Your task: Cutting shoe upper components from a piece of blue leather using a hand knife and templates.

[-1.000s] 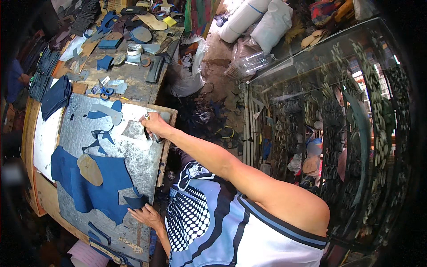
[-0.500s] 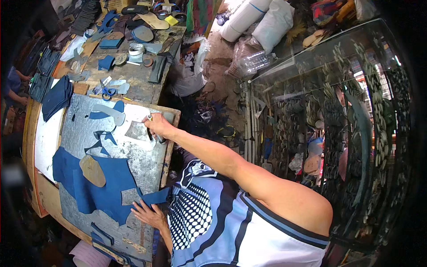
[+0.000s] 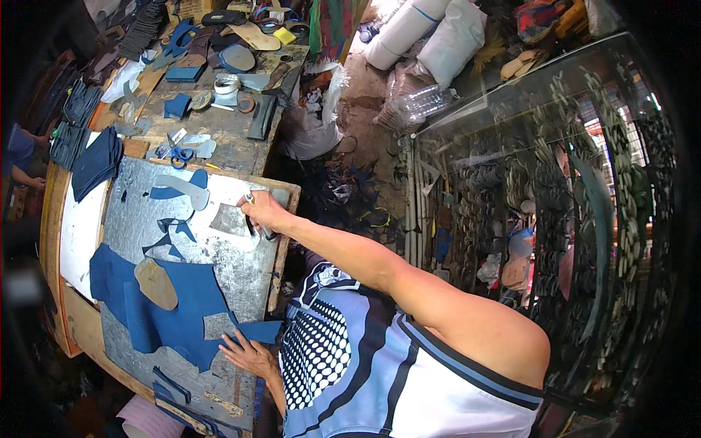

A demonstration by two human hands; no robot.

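Note:
My right hand (image 3: 261,212) is closed around a small dark-handled tool (image 3: 253,226) at the far right part of a grey metal cutting sheet (image 3: 241,266), beside a grey scrap (image 3: 228,220). My left hand (image 3: 247,355) lies flat with fingers spread at the near edge of the sheet, pressing on a corner of a large navy blue fabric piece (image 3: 164,306). A tan sole-shaped template (image 3: 155,282) rests on that fabric. Smaller blue offcuts (image 3: 175,226) and a grey sole-shaped cutout (image 3: 182,186) lie farther up the sheet.
A wooden workbench (image 3: 226,142) beyond holds blue-handled scissors (image 3: 179,154), tape rolls, soles and scraps. Stacks of navy pieces (image 3: 93,160) sit at the left. White sacks (image 3: 431,33) and floor litter lie ahead. A glass cabinet (image 3: 555,219) stands at my right. Another person's arm (image 3: 22,175) shows at far left.
My left hand has slid right along the near edge, spreading the blue fabric's corner flat. My right hand stays on the tool with only a slight shift.

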